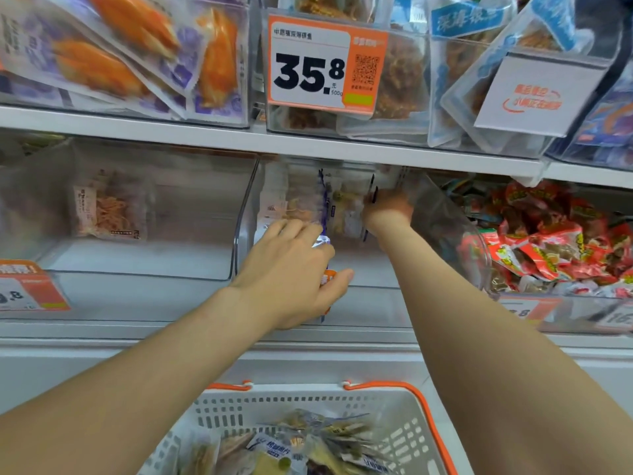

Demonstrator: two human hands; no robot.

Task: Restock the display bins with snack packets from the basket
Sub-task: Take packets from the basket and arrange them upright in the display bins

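My left hand point(294, 272) grips an upright snack packet point(323, 214) with purple edges at the front of the middle clear display bin point(245, 214). My right hand point(388, 209) reaches deep into the same bin and pinches the edge of another clear packet point(349, 207) standing there. The white basket point(394, 433) with orange rim sits below, holding several more packets point(308, 447).
The left bin holds one packet of dried shreds point(109, 207). The right bin is full of red snack packets point(555, 241). The upper shelf point(239, 138) carries full bins and a 35.8 price tag point(310, 63). Orange price tags hang on the lower bin fronts.
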